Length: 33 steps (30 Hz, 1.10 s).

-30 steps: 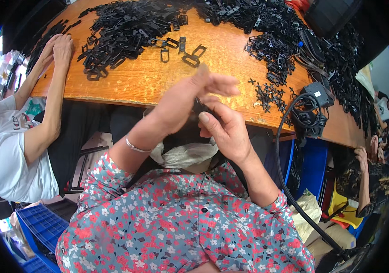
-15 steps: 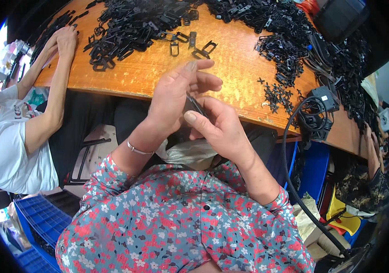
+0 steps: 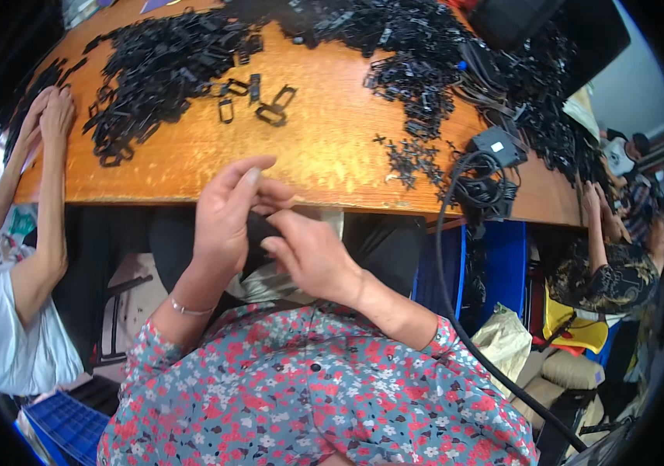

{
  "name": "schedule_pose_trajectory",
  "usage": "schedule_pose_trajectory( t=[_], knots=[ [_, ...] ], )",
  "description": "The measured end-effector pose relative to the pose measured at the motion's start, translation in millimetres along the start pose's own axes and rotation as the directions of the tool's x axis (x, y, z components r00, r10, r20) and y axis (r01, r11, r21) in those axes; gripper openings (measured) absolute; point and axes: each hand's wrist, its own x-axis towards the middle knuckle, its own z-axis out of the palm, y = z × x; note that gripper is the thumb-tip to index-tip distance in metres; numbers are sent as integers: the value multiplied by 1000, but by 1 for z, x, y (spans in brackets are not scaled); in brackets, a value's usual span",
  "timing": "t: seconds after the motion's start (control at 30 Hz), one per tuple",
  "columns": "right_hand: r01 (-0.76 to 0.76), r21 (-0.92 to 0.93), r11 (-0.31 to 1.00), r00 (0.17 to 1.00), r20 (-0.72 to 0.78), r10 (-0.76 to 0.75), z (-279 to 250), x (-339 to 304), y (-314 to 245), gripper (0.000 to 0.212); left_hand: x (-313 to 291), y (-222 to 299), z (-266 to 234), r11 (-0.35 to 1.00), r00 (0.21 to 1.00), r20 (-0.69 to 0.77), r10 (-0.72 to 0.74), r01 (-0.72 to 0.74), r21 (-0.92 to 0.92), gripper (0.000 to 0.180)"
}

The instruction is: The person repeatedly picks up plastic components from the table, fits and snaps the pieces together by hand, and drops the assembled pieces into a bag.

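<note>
My left hand (image 3: 225,221) is raised just off the table's near edge, its fingers curled and the thumb up against them. Close beside it, my right hand (image 3: 316,256) is closed, with thumb and fingers pointing toward the left palm. Whatever lies between the hands is dark and blends with the dark clothing behind, so I cannot make it out. On the table beyond lie several loose black rectangular frames (image 3: 226,111). Farther left is a large heap of black plastic parts (image 3: 165,66).
A second heap of black parts (image 3: 417,78) spreads over the right side of the wooden table (image 3: 324,132). Small black cross-shaped pieces (image 3: 413,161) lie near a black box with coiled cable (image 3: 495,147). A co-worker's hands (image 3: 51,116) rest at the left; blue bins (image 3: 502,260) stand below right.
The whole view has swung to the right, so the table and heaps sit farther left. My hands remain close together; the thin dark piece seen between them earlier is no longer distinct.
</note>
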Motion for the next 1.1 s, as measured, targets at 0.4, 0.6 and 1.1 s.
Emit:
schedule_pose_trajectory(
  t=[0.4,0.6,1.1],
  knots=[
    [-185,-495,849,860,-499,-104,-139,28,45,13,63,44,-16,223,820,404,405,-517,826,23],
    [-456,-768,450,854,-520,-20,-193,40,92,14,108,29,-18,-103,731,579,361,-586,804,21],
    [-122,-642,757,932,-337,-136,-171,79,87,19,110,14,-3,-90,695,615,373,-633,769,11]
  ],
)
